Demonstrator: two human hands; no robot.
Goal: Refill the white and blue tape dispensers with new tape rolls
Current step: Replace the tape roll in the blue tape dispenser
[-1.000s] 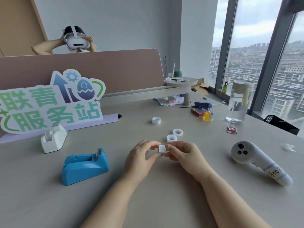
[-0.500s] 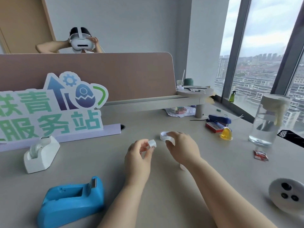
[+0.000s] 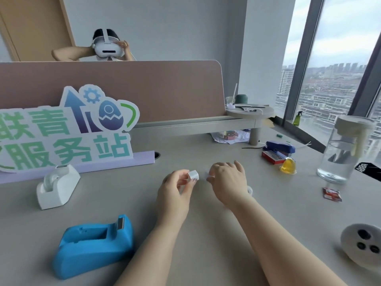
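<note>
Currently, on the desk [image 3: 206,240]:
left hand [image 3: 175,190]: pinching a small white tape core [image 3: 193,175] between thumb and fingers, held above the desk
right hand [image 3: 228,182]: just right of the core, fingers curled down over something white; can't tell what, or whether it's gripped
tape roll [image 3: 249,190]: only a sliver showing behind the right wrist
white dispenser [image 3: 57,187]: left, in front of the sign [image 3: 61,129], a clear roll sitting in it
blue dispenser [image 3: 92,245]: near left, slot looks empty, cutter facing the hands
rest: stapler [image 3: 280,147], water jar [image 3: 346,149] far right
</note>
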